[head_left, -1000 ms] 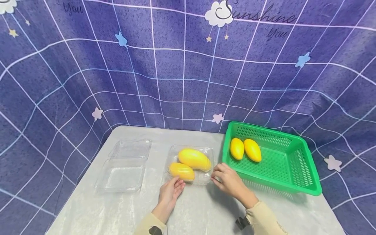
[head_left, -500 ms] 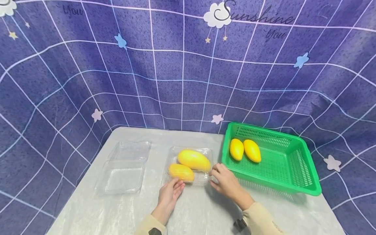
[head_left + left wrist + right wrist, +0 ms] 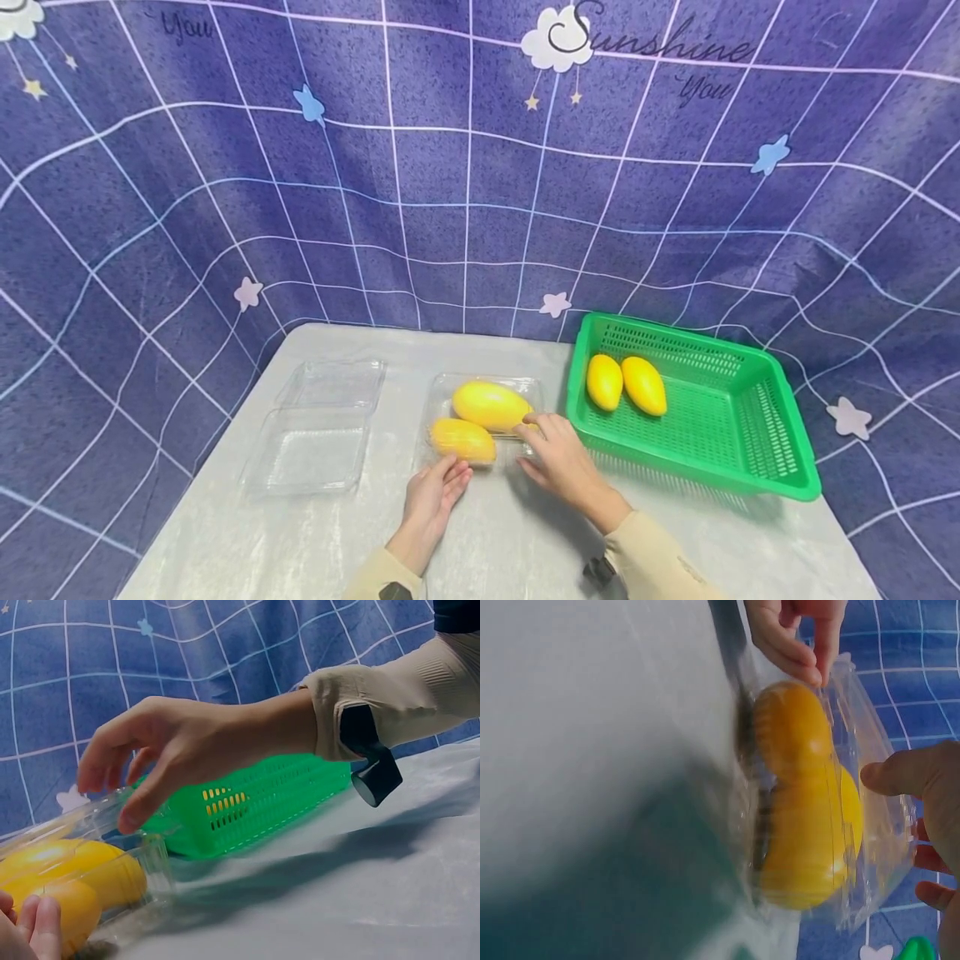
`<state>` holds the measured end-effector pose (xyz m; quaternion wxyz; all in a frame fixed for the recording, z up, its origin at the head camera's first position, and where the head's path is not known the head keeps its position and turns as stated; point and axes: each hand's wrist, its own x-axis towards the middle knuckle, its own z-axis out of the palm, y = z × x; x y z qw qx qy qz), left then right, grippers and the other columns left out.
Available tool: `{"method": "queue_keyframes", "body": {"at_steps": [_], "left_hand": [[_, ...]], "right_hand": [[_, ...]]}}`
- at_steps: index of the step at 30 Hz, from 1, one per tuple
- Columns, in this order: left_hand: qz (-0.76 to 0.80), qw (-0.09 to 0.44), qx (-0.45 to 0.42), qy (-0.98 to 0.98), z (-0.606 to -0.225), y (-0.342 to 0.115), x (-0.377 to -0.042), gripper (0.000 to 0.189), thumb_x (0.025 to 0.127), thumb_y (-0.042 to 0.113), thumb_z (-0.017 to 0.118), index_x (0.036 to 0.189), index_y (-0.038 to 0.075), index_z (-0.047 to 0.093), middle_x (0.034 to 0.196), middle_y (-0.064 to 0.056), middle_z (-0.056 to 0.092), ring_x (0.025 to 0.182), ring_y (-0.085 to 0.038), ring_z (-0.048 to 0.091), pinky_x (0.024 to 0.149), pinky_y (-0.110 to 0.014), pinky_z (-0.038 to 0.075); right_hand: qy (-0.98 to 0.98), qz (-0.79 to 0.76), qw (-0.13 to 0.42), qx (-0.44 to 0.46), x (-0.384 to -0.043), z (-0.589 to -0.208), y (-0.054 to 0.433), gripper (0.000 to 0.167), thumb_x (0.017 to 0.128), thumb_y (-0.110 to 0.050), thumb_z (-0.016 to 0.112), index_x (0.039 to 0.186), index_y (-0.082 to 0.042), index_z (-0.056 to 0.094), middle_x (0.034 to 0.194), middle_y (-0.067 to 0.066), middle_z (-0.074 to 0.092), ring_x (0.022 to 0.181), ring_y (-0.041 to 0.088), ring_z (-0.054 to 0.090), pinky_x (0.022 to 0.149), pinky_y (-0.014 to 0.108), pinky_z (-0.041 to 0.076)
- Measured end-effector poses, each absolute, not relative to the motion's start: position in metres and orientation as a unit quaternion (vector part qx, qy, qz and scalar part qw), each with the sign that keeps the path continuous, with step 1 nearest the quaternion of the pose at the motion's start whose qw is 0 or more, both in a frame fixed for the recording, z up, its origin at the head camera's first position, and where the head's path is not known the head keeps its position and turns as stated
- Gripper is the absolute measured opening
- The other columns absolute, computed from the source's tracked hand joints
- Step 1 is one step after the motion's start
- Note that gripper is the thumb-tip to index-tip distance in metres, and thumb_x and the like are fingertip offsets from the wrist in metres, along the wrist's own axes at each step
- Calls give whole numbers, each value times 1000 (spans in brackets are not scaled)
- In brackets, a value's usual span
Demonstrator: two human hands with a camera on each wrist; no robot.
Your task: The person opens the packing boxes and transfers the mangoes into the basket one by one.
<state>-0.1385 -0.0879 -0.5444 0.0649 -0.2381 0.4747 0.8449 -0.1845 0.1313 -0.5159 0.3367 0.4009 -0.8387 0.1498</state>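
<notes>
Two yellow mangoes, a larger one point(image 3: 491, 405) behind and a smaller one point(image 3: 462, 440) in front, lie inside a clear plastic clamshell box point(image 3: 513, 452) with its lid over them. My left hand point(image 3: 437, 498) pinches the box's front edge between thumb and fingers. In the right wrist view, the left hand's point(image 3: 799, 634) fingertips meet at that rim. Over the box's right side is my right hand point(image 3: 558, 460), fingers loosely bent and apart. The left wrist view has the right hand's point(image 3: 169, 746) thumb close to the lid corner; whether it touches, I cannot tell.
A green basket point(image 3: 697, 475) stands at the right, with two mangoes point(image 3: 624, 385) at its left end. Another clear clamshell box point(image 3: 315, 450) lies unfolded at the left of the grey-white table point(image 3: 285, 550). Behind hangs a blue gridded curtain point(image 3: 420, 250).
My right hand has moved left, from beside the box's right edge to over its right side. The left hand stays at the front edge.
</notes>
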Motion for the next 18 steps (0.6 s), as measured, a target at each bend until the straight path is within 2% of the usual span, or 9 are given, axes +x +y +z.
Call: {"method": "queue_keyframes", "body": {"at_steps": [10, 18], "left_hand": [[848, 67, -231, 472, -544, -90, -139, 27, 97, 14, 59, 115, -3, 50, 81, 1, 69, 81, -10, 70, 77, -21, 59], [839, 70, -236, 485, -545, -92, -139, 29, 96, 16, 61, 115, -3, 51, 84, 0, 69, 82, -10, 70, 80, -22, 59]], "right_hand": [[-839, 129, 305, 431, -192, -516, 106, 49, 70, -22, 84, 114, -8, 64, 114, 13, 64, 104, 26, 61, 95, 41, 52], [-848, 88, 290, 436, -191, -515, 90, 52, 70, -23, 84, 116, -8, 63, 116, 10, 65, 108, 25, 60, 96, 39, 52]]}}
